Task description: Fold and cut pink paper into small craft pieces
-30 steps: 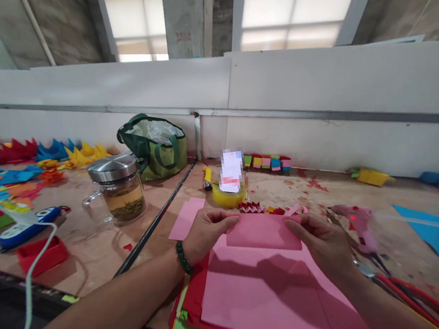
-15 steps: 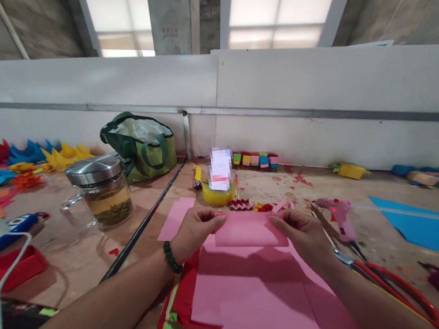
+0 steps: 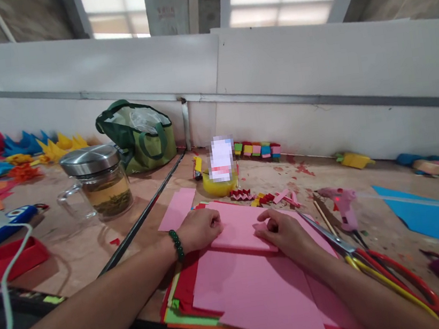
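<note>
Your left fingers (image 3: 214, 221) curl together, right fingers (image 3: 266, 214) slightly apart, at pink rectangular paper (image 3: 238, 228); red-and-yellow-handled metal scissors (image 3: 342, 244) crowd your right forearm (image 3: 351, 279), lower right.

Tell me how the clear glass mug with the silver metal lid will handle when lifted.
The clear glass mug will probably feel fairly heavy, since it holds amber liquid. Being glass, it looks rigid and could crack if knocked. The silver metal lid may slip off if the mug is tilted; whether it is screwed down doesn't show.
</note>
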Demonstrator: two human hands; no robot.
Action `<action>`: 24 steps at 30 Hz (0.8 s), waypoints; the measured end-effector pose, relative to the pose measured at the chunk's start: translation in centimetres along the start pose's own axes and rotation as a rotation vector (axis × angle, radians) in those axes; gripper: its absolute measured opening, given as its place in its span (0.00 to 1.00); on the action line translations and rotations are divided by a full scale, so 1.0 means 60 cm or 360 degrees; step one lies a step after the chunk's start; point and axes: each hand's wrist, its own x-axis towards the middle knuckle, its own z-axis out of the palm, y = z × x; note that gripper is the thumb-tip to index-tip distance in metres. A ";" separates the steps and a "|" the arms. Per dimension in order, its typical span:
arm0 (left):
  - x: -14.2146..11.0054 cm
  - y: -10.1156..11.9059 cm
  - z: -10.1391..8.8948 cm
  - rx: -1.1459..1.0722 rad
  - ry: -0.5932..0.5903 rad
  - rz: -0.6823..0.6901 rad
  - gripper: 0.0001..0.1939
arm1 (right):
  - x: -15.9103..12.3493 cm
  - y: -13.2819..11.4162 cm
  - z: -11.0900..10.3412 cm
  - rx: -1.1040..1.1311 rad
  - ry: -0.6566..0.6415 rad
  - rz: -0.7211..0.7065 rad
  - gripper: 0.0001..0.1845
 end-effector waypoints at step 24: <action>-0.010 0.035 -0.035 0.0350 -0.0688 0.0704 0.08 | 0.001 -0.096 -0.016 -0.0790 -0.0734 -0.1202 0.19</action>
